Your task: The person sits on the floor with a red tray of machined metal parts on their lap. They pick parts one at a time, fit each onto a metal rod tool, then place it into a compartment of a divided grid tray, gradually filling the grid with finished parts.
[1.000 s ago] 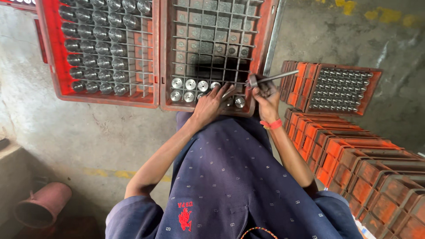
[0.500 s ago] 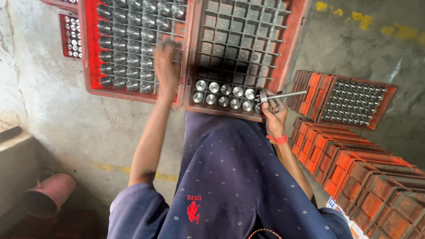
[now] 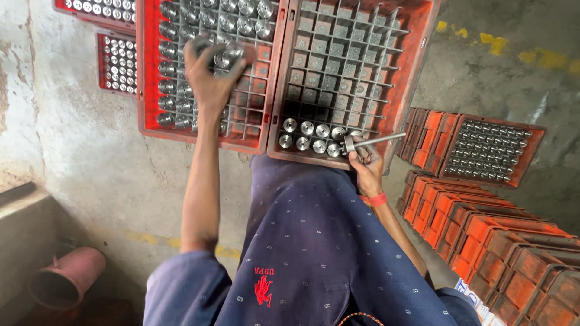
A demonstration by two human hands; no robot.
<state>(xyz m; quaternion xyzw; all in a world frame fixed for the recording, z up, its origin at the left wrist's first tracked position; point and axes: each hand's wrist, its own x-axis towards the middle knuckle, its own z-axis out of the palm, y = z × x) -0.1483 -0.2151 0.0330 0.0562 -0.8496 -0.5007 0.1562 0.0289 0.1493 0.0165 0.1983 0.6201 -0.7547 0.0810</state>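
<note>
Since half a second ago my left hand [image 3: 208, 75] has gone a little deeper into the left red crate [image 3: 151, 124], and its fingers have closed down over the parts there; my right hand [image 3: 365, 166] has hardly shifted from the near edge of the other crate.

Starting at the far left, a dull pink pipe piece [image 3: 66, 278] lies on the concrete floor [image 3: 109, 175] by a low ledge. Above it, against the wall, a smaller red tray of metal parts [image 3: 118, 63] sits partly tucked behind the left crate. That left crate has a grid of cells, many of them filled with shiny metal cylinders [image 3: 175, 33]. My left hand rests inside it with fingers curled, pinching a few of those cylinders [image 3: 226, 55] at the fingertips.

Just beside it, touching along one side, is the right red crate [image 3: 423, 42]. Most of its cells show bare, and only the row nearest me holds a line of cylinders standing on end [image 3: 308, 136]. My right hand sits at the end of that row, fingers pressed together around a slim metal tool with a round head [image 3: 371, 142], the shaft pointing out to the right over the crate's rim. An orange band [image 3: 376, 200] circles that wrist.

My lap in dark blue patterned cloth [image 3: 314, 241] fills the middle foreground. Further right, another red tray packed with metal parts [image 3: 489, 148] rests on top of stacked orange crates [image 3: 501, 241] running along the floor.
</note>
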